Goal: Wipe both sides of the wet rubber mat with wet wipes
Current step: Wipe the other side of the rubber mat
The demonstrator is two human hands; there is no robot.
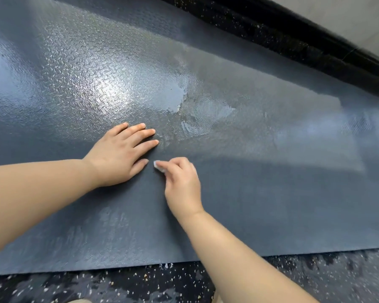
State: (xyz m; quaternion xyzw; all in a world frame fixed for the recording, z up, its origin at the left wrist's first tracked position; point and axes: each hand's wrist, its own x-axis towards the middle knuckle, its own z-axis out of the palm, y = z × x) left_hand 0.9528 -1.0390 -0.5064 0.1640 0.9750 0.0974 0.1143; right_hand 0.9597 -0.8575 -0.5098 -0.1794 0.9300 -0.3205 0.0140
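Rubber mat: dark grey, textured, flat on speckled floor, long axis left to right; wet sheen beyond the hands, up and to the right. Wet wipe: small wad pinched in right hand, fingers curled round it, nearer the wet patch. Left hand: fingers straight, pressing mat.

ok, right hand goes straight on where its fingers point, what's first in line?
Likely the thumb of the left hand: the right hand, pinching a wet wipe, points at it across bare mat.
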